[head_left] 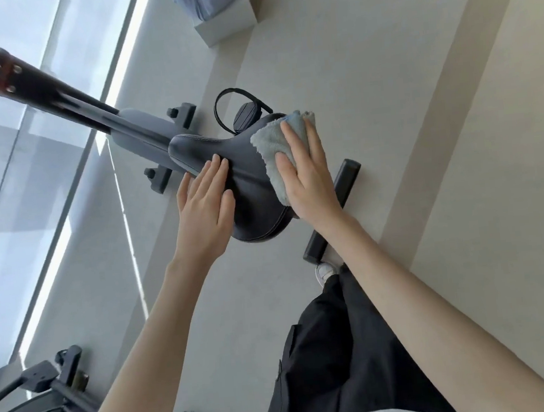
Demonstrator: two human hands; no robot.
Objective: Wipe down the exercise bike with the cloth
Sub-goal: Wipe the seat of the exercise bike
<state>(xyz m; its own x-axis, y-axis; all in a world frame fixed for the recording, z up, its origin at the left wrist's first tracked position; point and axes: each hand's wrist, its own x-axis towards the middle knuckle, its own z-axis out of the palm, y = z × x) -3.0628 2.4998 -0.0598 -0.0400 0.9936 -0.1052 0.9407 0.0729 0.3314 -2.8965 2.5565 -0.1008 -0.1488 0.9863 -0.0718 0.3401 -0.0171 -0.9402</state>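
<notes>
The exercise bike's black saddle [249, 188] lies below me at the centre of the view. Its dark frame [64, 99] runs up to the upper left. My right hand [307, 175] lies flat on a light blue cloth [273, 149] and presses it against the saddle's right side. My left hand [206, 208] rests flat on the saddle's left side, fingers together, holding nothing. A black pedal with a strap [245, 117] shows just beyond the saddle.
The bike's rear foot bar [334, 209] lies on the pale floor to the right. A white box with blue fabric [218, 8] stands at the top. Another machine's dark parts [47, 406] fill the lower left. A window wall runs along the left.
</notes>
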